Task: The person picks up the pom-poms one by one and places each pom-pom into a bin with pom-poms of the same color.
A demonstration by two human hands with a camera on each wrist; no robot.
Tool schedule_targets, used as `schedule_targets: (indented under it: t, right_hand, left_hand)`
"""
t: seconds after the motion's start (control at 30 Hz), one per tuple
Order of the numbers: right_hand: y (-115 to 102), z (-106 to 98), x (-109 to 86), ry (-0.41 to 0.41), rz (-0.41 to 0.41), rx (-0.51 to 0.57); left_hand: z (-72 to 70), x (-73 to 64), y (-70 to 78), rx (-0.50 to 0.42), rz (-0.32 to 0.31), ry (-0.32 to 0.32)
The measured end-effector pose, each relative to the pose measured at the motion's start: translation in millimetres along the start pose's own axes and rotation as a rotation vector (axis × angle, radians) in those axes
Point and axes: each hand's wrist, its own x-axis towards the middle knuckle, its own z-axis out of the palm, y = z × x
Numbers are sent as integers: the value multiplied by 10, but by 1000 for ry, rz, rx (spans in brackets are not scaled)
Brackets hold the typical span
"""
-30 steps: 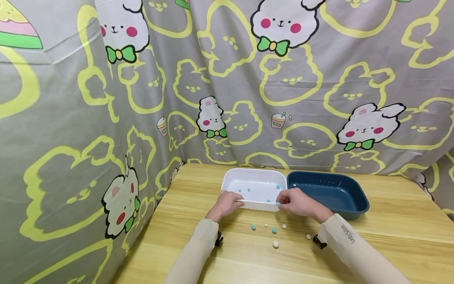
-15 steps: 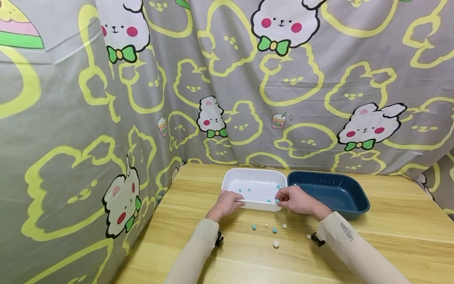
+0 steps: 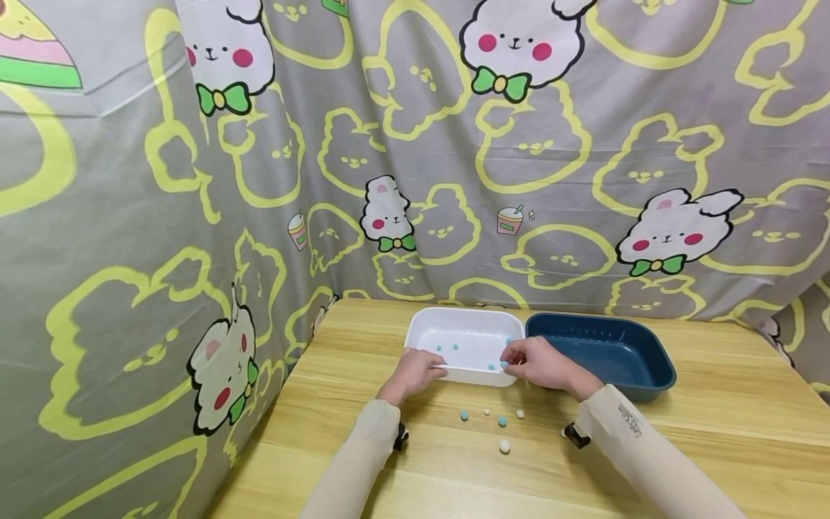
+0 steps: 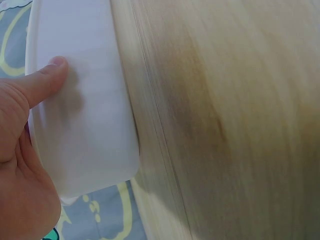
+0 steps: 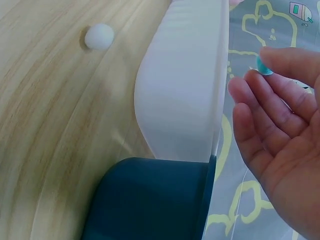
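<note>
My left hand (image 3: 413,373) grips the front rim of a white plastic tub (image 3: 463,376) near its left end; in the left wrist view the thumb (image 4: 47,77) lies against the outer wall. Between thumb and index finger, my right hand (image 3: 543,362) pinches a small teal pom-pom (image 5: 263,66) just over the tub's front right corner. Its other fingers are loosely curled and hold nothing. Several teal pom-poms lie inside the white tub, among them one teal pom-pom (image 3: 455,347) at the middle left. The right hand partly covers another at the tub's right side.
A dark blue tub (image 3: 609,353) stands against the white tub's right side. On the wooden table (image 3: 415,476) in front lie teal pom-poms (image 3: 502,421) and white pom-poms (image 3: 504,446). A patterned curtain (image 3: 415,144) hangs behind and along the left.
My right hand has shifted slightly left and farther over the white tub's rim, carrying the teal pom-pom. The left hand keeps its hold on the rim.
</note>
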Motion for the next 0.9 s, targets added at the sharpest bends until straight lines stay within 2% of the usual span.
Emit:
schedule_targets:
  t: [0.4,0.9]
  right_hand:
    - [-63,-13,108,57,-9,6]
    - [-144,-12,216,74,43,5]
  left_hand:
    - [-18,-3,6,-4,-4,-12]
    - [-18,-19,-2,15,7,-9]
